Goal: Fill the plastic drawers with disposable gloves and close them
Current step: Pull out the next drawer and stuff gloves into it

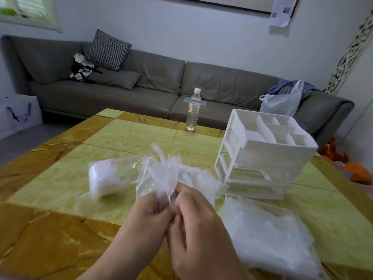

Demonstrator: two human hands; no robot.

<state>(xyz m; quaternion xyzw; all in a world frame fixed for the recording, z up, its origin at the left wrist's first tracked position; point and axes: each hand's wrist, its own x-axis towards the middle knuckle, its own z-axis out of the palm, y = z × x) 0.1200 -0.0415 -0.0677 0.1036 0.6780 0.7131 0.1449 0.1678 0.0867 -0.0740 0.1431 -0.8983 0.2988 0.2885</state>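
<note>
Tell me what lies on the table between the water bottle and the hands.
Head view: only bare yellow table lies between the water bottle and the glove plastic that both hands pinch.

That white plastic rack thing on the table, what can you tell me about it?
The drawer unit is white, matte-looking plastic, standing upright on the yellow table, to the right of both hands and touched by neither. Its open top is split by partitions into several compartments that look empty. Below is a frame of drawer slots; the lower ones look open, with no drawer in them. One pulled-out drawer lies in front of it, heaped with clear gloves. Crumpled clear plastic lies against its base on the left.
</note>
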